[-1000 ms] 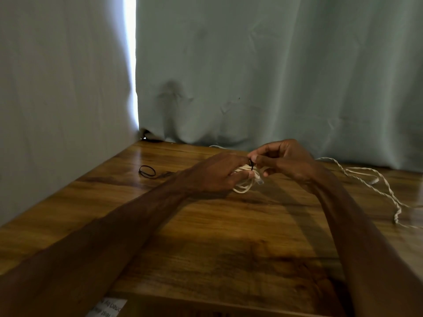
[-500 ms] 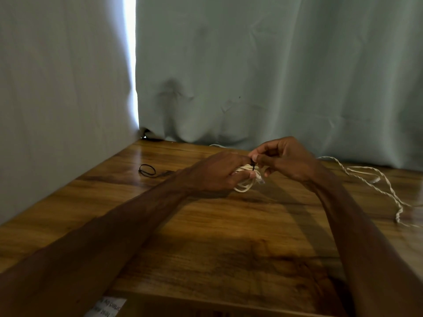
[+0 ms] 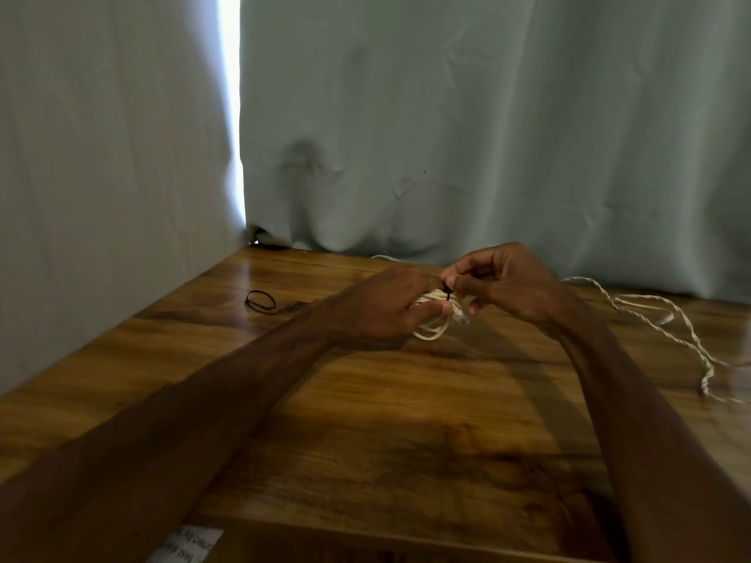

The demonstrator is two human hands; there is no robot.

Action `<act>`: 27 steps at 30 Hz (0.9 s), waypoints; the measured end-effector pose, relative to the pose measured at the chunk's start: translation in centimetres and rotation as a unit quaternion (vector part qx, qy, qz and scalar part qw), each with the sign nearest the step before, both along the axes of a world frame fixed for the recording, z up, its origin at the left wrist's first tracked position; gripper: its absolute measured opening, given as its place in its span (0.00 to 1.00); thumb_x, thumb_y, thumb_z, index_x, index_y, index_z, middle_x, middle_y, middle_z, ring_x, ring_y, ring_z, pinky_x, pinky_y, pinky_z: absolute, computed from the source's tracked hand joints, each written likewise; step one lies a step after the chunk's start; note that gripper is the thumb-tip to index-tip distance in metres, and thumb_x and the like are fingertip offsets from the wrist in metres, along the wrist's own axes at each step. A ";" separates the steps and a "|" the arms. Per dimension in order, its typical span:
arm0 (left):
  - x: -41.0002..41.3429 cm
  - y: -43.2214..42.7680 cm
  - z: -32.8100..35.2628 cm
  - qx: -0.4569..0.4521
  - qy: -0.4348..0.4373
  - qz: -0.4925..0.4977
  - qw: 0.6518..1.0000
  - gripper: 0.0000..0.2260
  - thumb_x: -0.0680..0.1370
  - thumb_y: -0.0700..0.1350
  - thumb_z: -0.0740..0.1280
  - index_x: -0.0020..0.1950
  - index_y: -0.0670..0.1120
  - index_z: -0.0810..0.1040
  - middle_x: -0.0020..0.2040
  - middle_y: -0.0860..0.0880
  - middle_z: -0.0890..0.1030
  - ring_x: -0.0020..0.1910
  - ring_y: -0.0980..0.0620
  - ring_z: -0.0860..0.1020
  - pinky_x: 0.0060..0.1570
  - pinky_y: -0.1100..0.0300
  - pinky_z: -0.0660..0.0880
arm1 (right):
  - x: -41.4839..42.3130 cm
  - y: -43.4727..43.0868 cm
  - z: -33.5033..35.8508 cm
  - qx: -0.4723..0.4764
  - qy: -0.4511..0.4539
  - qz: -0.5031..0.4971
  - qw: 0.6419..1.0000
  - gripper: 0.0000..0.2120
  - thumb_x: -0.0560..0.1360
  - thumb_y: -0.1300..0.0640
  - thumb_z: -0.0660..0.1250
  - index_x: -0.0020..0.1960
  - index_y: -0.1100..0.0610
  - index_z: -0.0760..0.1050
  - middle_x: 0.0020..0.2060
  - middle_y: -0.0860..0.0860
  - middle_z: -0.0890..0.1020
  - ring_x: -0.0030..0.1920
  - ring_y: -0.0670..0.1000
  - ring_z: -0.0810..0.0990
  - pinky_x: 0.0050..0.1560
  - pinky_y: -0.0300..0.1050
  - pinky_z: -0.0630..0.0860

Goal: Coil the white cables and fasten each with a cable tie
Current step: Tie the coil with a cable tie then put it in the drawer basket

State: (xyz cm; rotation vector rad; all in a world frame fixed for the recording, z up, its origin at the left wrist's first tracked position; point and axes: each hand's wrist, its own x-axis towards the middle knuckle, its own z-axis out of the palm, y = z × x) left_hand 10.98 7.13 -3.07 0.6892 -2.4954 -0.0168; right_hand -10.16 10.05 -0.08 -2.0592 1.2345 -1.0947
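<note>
Gripping a coiled white cable (image 3: pixel 435 323), the left hand (image 3: pixel 382 306) is curling its fingers round the bundle and holding it low over the wooden table (image 3: pixel 365 400), toward the far middle; whether the lowest loops are touching the wood cannot be told. The right hand (image 3: pixel 516 286) is pinching a black cable tie (image 3: pixel 448 293) between thumb and forefinger at the top of the coil, close against the left hand's fingertips. A clear plug (image 3: pixel 462 317) is poking out of the coil's right side. A second black cable tie (image 3: pixel 261 301), looped, is lying on the table well to the left of the hands. A loose twisted white cable (image 3: pixel 617 304) is trailing across the table's right side, apart from the coil. Pale green cloth (image 3: pixel 447 115) is hanging behind and to the left. A printed paper label (image 3: pixel 189 546) is showing at the near edge, its text too blurred to read.
</note>
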 end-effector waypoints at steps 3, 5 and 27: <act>0.1 -0.2 0.0 0.007 -0.001 -0.003 1.000 0.14 0.83 0.55 0.62 0.55 0.49 0.84 0.40 0.62 0.78 0.39 0.63 0.78 0.40 0.64 0.71 | 0.0 0.0 0.0 -0.003 -0.009 0.002 1.000 0.06 0.77 0.65 0.71 0.53 0.65 0.84 0.45 0.58 0.88 0.39 0.51 0.85 0.35 0.41 0.82; 0.0 -0.1 0.0 0.010 0.000 -0.003 1.000 0.14 0.83 0.54 0.62 0.55 0.49 0.83 0.40 0.62 0.77 0.39 0.63 0.77 0.40 0.63 0.70 | 0.1 0.1 0.0 -0.003 -0.012 0.002 1.000 0.06 0.77 0.65 0.71 0.53 0.65 0.84 0.44 0.58 0.88 0.39 0.50 0.84 0.35 0.40 0.81; 0.1 0.0 0.1 0.013 -0.001 -0.013 1.000 0.11 0.83 0.50 0.64 0.54 0.47 0.83 0.39 0.61 0.77 0.38 0.63 0.77 0.39 0.66 0.69 | 0.0 0.0 0.0 -0.013 -0.001 0.016 1.000 0.05 0.76 0.66 0.72 0.49 0.60 0.85 0.44 0.56 0.88 0.39 0.57 0.85 0.37 0.42 0.83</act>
